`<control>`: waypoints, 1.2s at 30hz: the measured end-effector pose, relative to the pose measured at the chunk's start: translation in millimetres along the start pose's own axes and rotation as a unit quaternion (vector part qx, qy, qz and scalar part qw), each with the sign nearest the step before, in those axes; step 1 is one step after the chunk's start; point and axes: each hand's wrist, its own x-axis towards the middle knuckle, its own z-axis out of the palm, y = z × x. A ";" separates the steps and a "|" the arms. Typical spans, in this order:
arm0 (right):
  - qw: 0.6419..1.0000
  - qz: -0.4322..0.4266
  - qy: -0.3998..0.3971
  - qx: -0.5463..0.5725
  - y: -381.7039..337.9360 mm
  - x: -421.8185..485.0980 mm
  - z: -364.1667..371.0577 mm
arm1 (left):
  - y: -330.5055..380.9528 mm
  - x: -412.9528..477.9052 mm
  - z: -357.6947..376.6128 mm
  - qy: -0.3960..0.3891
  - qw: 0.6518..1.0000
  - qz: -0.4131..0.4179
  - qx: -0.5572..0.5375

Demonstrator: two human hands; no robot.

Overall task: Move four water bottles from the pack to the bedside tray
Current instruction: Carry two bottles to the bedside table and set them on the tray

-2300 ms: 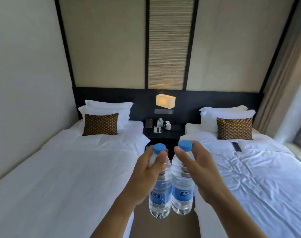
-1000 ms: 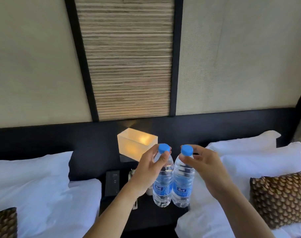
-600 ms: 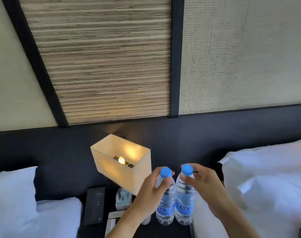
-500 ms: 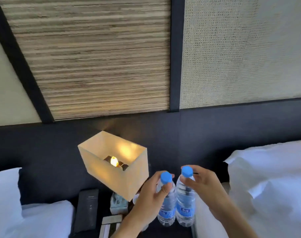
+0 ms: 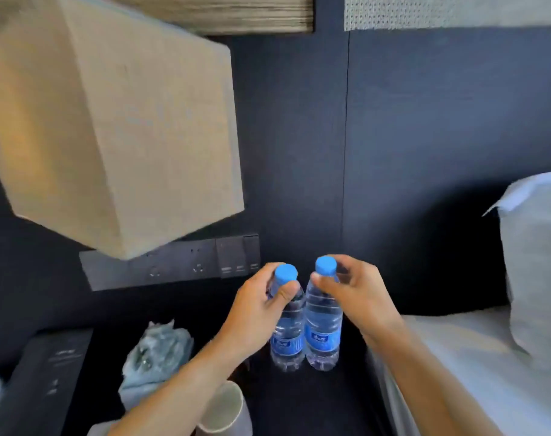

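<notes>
Two clear water bottles with blue caps and blue labels stand upright side by side at the back right of the dark bedside table (image 5: 299, 401). My left hand (image 5: 255, 313) grips the neck of the left bottle (image 5: 287, 341). My right hand (image 5: 356, 294) grips the neck of the right bottle (image 5: 322, 335). Both bottle bases are at the table surface; I cannot tell whether they rest on it. No tray edge and no pack are visible.
A large beige lamp shade (image 5: 117, 127) hangs over the table's left. Below it are a switch panel (image 5: 173, 265), a crumpled clear wrapper (image 5: 158, 350), a white mug (image 5: 224, 410) and a black box (image 5: 44, 379). A white bed and pillow (image 5: 538, 265) lie right.
I have come close to the bedside table and the view has tipped down. Both bottles went down from the air to the table surface, still held at their necks.
</notes>
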 end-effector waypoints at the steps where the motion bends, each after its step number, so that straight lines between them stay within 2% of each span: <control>1: 1.000 -0.008 0.000 -0.002 17.2 3.3 7.7 | -17.8 2.8 1.5 0.008 1.000 0.005 0.005; 5: 1.000 -0.017 0.009 0.009 61.8 12.5 33.6 | -67.4 11.8 1.7 0.000 0.999 -0.007 0.036; 10: 1.000 -0.021 0.018 -0.002 82.9 20.9 53.2 | -98.9 19.9 2.0 0.001 0.999 -0.028 0.032; 16: 0.993 -0.058 0.058 -0.081 94.1 35.3 60.5 | -116.5 33.4 11.3 0.013 0.999 -0.048 0.018; 22: 0.984 -0.105 0.072 -0.127 98.7 39.3 61.0 | -123.7 43.6 17.3 0.002 1.000 -0.018 -0.020; 24: 0.981 -0.115 0.056 -0.143 103.3 38.4 57.5 | -125.8 45.8 16.4 -0.002 1.000 -0.004 0.002; 27: 0.984 -0.096 -0.008 -0.149 111.2 36.0 49.4 | -128.1 49.2 8.1 0.016 0.995 0.020 0.101; 29: 0.987 -0.089 -0.032 -0.133 116.7 33.2 46.8 | -128.6 50.0 2.5 -0.006 0.987 0.021 0.156; 31: 0.984 -0.101 -0.025 -0.146 121.1 32.3 45.1 | -127.8 48.8 2.1 -0.019 0.985 0.012 0.174; 36: 0.979 -0.115 0.020 -0.167 127.0 36.1 46.7 | -129.3 47.1 12.5 0.017 0.983 0.009 0.182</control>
